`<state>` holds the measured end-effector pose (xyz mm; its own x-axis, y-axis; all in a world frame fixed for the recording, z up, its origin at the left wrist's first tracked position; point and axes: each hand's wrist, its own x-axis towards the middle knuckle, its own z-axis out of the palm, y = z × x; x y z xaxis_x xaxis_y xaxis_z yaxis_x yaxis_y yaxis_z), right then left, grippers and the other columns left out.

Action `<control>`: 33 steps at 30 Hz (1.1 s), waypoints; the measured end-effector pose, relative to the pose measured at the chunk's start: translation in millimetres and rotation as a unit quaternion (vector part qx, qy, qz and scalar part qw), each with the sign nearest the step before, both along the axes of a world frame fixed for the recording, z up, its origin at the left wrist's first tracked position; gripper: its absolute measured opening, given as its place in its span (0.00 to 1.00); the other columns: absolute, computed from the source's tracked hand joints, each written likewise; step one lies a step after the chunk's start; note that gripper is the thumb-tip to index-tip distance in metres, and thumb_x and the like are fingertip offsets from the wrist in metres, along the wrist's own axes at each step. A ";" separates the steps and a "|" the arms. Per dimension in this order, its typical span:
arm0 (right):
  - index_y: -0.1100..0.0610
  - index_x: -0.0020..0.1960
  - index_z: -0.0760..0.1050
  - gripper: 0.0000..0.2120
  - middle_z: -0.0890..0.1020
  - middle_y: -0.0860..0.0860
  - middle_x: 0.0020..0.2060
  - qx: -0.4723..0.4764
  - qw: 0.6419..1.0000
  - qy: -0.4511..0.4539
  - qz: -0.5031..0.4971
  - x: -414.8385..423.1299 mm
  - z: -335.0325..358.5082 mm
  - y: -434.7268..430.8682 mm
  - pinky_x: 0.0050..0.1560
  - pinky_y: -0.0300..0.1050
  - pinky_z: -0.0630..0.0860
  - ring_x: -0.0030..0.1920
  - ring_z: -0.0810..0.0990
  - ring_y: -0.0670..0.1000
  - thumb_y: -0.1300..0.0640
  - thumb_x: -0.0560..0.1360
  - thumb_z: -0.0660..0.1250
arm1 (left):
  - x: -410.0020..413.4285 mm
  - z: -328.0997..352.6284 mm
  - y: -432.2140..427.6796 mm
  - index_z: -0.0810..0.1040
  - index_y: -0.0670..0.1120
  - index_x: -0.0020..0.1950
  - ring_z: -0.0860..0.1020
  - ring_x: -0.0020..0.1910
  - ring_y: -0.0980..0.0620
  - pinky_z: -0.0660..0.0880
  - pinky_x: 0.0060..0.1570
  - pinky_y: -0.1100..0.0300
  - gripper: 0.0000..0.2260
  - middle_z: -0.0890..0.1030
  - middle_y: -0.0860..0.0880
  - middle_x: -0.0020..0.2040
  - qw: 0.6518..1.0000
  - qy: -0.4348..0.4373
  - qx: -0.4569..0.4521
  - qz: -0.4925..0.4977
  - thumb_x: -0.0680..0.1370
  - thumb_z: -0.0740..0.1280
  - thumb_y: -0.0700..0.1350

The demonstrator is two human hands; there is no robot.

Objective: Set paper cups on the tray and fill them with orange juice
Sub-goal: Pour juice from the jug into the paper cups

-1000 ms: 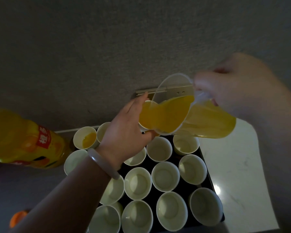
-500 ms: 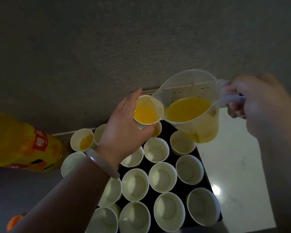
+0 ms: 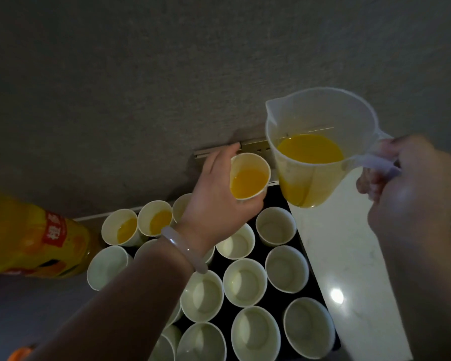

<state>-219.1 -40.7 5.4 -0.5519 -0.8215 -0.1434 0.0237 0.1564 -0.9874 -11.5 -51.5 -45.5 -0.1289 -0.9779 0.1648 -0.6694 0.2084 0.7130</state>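
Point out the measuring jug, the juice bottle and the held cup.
measuring jug [image 3: 320, 115]: head view, clear back wall below rim.
juice bottle [image 3: 54, 230]: head view, its red label.
held cup [image 3: 249, 161]: head view, pale inner wall below rim.

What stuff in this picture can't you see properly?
Head view:
- Juice bottle: cut off by the left edge; label too blurred to read.
- Paper cup behind the left hand: mostly hidden, contents unknown.
- Nearest paper cups: cut off by the bottom edge.
- Orange thing, bottom-left corner: cut off, too dark.
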 end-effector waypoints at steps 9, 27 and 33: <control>0.54 0.22 0.75 0.14 0.69 0.49 0.18 -0.044 0.999 0.001 -0.016 4.4 -1.7 6.9 0.27 0.41 0.65 0.23 0.66 0.49 0.57 0.65 0.59 | -12.0 -5.3 -25.4 0.69 0.45 0.69 0.63 0.53 0.68 0.56 0.52 0.84 0.32 0.65 0.54 0.60 0.997 -0.042 -0.002 -0.061 0.68 0.77 0.46; 0.60 0.31 0.69 0.14 0.68 0.54 0.25 -0.077 0.996 0.046 -0.011 -1.3 -13.2 3.8 0.23 0.30 0.64 0.22 0.69 0.43 0.65 0.76 0.60 | -13.3 -24.2 -54.5 0.59 0.47 0.77 0.64 0.71 0.49 0.62 0.70 0.57 0.36 0.61 0.46 0.73 0.956 -0.202 0.106 -0.185 0.73 0.71 0.53; 0.60 0.25 0.71 0.17 0.67 0.50 0.19 -0.094 0.994 -0.035 -0.042 -0.4 -18.8 2.3 0.23 0.36 0.62 0.23 0.65 0.49 0.62 0.72 0.61 | -14.8 -32.7 -61.5 0.60 0.47 0.76 0.63 0.71 0.48 0.63 0.70 0.53 0.36 0.60 0.46 0.74 0.941 -0.231 0.110 -0.222 0.73 0.72 0.53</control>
